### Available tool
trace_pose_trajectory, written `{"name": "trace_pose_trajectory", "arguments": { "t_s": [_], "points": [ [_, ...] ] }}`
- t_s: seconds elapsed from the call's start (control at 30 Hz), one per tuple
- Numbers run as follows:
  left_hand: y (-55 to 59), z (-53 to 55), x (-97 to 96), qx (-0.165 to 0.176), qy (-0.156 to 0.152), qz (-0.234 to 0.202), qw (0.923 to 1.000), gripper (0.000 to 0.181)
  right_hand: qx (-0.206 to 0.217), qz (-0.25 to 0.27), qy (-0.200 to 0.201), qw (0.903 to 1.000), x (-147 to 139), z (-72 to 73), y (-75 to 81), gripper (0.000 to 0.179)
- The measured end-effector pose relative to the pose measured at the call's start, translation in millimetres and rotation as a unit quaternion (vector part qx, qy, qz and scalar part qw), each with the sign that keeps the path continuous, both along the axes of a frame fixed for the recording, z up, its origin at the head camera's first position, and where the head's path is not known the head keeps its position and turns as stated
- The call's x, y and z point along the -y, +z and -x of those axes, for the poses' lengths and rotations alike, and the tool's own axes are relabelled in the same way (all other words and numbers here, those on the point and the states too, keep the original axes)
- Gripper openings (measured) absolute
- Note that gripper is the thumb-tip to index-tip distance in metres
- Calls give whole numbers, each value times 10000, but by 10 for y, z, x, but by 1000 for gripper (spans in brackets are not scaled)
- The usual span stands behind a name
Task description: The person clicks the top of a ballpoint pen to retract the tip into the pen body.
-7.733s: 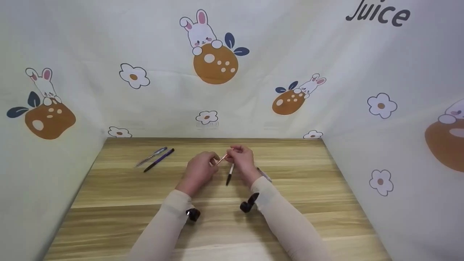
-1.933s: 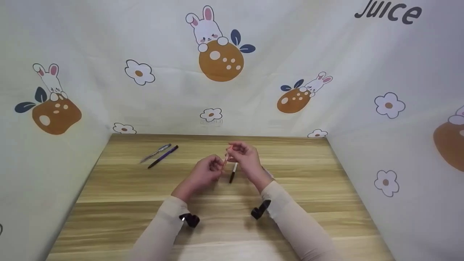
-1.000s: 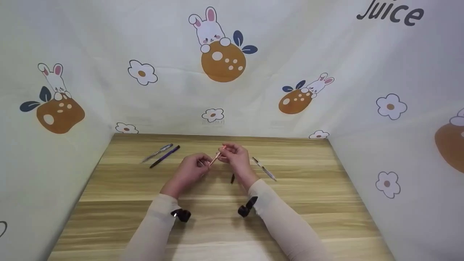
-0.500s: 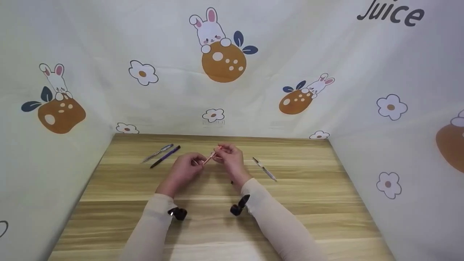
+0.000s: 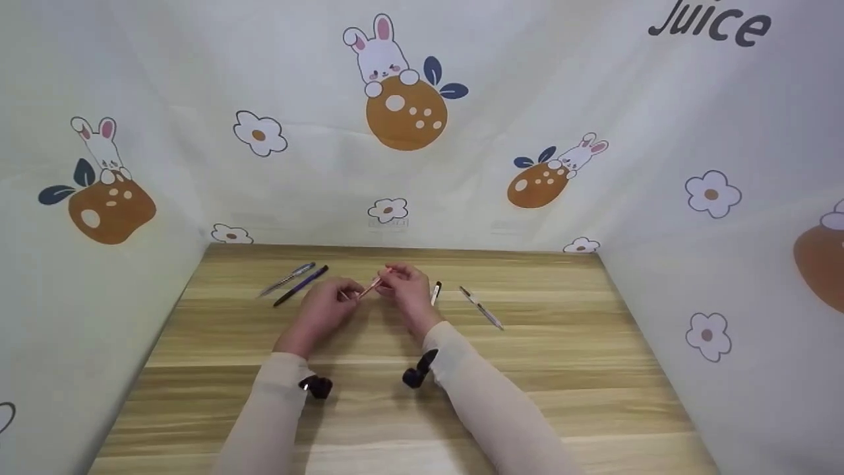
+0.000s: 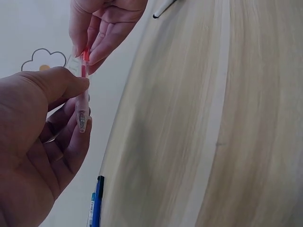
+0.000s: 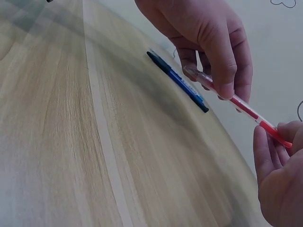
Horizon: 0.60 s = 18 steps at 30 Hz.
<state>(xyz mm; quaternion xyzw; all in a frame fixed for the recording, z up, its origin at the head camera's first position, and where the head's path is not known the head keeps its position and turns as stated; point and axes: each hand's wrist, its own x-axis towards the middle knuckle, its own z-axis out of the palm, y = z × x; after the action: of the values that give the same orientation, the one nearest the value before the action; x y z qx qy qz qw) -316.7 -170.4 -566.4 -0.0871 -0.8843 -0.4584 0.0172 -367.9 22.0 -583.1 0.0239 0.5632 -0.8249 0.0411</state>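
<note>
Red pen (image 5: 370,287) up over the table (image 5: 369,409), clear barrel (image 7: 246,109) with red showing inside, left hand (image 5: 326,307) pinching the tip end, right hand (image 5: 409,293) gripping the red end, two pens (image 5: 301,285) lying left, two more pens (image 5: 481,307) right, five in all

Rabbit-and-orange printed cloth (image 5: 316,185) is surrounding a wood-grain bench (image 5: 366,409) on three sides. It is forming a small booth (image 5: 771,132).

Glossy plastic pen (image 7: 246,109), wood-grain table (image 5: 369,409)
</note>
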Motion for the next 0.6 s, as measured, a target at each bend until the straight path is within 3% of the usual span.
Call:
{"name": "trace_pose_trajectory", "arguments": {
  "t_s": [0.6],
  "points": [
    [-77,17,209,-131,138,306,9994,24,145,-44,-17,9999,229,27,-80,35]
  ]
}}
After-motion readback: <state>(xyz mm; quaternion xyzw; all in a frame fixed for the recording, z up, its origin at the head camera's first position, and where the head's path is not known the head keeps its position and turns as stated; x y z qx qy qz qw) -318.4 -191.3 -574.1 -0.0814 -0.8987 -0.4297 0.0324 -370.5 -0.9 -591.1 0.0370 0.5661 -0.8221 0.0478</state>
